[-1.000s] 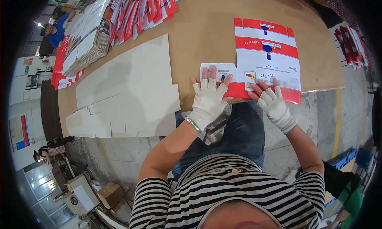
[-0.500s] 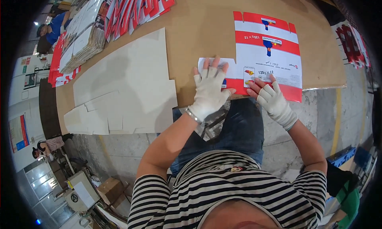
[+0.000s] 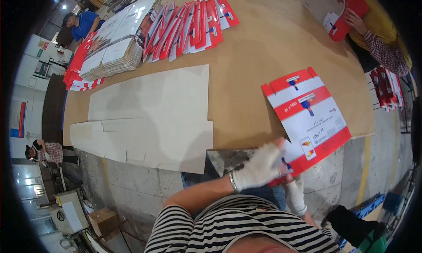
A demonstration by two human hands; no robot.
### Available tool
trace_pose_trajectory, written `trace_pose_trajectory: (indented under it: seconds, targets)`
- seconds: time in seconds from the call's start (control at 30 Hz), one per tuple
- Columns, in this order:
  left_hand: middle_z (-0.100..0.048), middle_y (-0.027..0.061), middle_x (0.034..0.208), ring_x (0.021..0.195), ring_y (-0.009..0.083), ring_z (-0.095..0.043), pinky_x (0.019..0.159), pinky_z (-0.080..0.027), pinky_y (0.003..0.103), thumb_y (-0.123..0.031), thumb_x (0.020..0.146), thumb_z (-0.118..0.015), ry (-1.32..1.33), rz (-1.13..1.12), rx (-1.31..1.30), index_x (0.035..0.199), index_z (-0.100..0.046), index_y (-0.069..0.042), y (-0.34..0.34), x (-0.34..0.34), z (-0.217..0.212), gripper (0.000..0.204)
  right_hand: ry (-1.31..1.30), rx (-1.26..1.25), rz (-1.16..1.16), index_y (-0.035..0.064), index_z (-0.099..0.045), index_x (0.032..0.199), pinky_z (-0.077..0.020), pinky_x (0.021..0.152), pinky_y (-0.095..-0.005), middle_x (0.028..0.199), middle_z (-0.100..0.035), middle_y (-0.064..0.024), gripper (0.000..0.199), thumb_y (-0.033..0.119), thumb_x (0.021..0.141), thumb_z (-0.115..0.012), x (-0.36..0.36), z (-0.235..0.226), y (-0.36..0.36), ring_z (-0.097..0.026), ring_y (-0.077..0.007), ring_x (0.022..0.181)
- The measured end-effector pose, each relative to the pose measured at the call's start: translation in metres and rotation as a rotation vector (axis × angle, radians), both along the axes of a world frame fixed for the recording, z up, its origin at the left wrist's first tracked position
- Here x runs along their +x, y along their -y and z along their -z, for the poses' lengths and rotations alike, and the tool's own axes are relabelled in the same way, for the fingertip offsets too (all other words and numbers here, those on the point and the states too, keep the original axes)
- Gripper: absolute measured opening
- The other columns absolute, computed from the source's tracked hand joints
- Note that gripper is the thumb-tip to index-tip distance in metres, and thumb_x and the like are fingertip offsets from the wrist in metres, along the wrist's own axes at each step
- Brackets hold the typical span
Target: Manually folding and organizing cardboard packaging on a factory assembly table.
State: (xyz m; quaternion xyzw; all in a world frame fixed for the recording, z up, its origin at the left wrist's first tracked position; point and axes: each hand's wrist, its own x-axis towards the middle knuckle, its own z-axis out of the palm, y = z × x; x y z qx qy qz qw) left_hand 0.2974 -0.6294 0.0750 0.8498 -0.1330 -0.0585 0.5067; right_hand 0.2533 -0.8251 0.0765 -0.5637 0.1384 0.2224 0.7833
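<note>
At the near edge of the table [image 3: 263, 55], a flat red-and-white printed carton [image 3: 310, 116] lies tilted, its lower corner hanging past the table edge toward the person. Left hand [image 3: 259, 167], in a white fingerless glove with a metal bangle at the wrist, is closed over that lower corner from above, fingers pressing on the white panel. Right hand [image 3: 295, 195], also gloved, sits just below and under the same corner, mostly hidden by the left hand and the carton; whether it grips the carton I cannot tell. Both hands are close together, nearly touching.

Left of the carton, large pale cardboard sheets [image 3: 154, 116] lie flat on the brown table, overhanging its near edge. Farther back, a fanned row of red-and-white cartons [image 3: 189, 29] spreads across the table, beside a stack of flattened cartons [image 3: 110, 55]. At the far right, another person's hands [image 3: 351, 18] hold a red carton [image 3: 349, 9].
</note>
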Motion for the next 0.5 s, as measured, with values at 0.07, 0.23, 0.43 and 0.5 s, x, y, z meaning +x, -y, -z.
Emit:
trace_pose_trajectory:
  seconds: [0.07,0.23,0.43,0.5]
  targets:
    - [-0.033,0.0277,0.152,0.14,0.0455,-0.031,0.114,-0.026,0.049,-0.038,0.083,-0.072,0.196,-0.02,-0.077,0.148,-0.032,0.005,-0.004,-0.02,0.006,0.087,0.047,-0.23,0.062,0.0037,-0.049,0.126,-0.0483,0.072,-0.0282,0.097,-0.061,-0.0047,0.037,0.015,0.092,-0.058,0.029,0.011,0.009,-0.057,-0.0134,0.085]
    - [-0.024,0.0277,0.157,0.146,0.0455,-0.02,0.115,-0.013,0.064,-0.045,0.076,-0.076,0.118,-0.245,0.57,0.147,-0.033,0.005,-0.09,-0.038,-0.026,0.097,0.429,-0.86,-0.15,0.003,-0.055,0.098,-0.0427,0.06,-0.0252,0.079,-0.053,0.0014,0.013,0.004,0.087,-0.048,0.195,-0.02,0.08,-0.047,-0.0064,0.067]
    - [-0.029,0.0275,0.155,0.145,0.0474,-0.023,0.115,-0.014,0.064,-0.041,0.075,-0.075,-0.184,-0.394,0.862,0.141,-0.041,0.006,-0.145,-0.103,-0.001,0.088,0.805,-1.003,-0.401,-0.0061,-0.062,0.098,-0.0465,0.061,-0.0314,0.075,-0.062,-0.0069,0.031,0.024,0.09,-0.064,0.416,-0.015,-0.017,-0.053,-0.0089,0.069]
    - [-0.032,0.0279,0.153,0.144,0.0473,-0.026,0.114,-0.017,0.064,-0.034,0.076,-0.073,-0.073,-0.417,0.949,0.139,-0.044,0.006,-0.151,-0.118,0.011,0.08,0.839,-1.008,-0.4,-0.0058,-0.063,0.095,-0.0487,0.064,-0.0388,0.073,-0.065,-0.0154,0.036,0.03,0.09,-0.064,0.457,0.005,-0.114,-0.063,-0.0187,0.07]
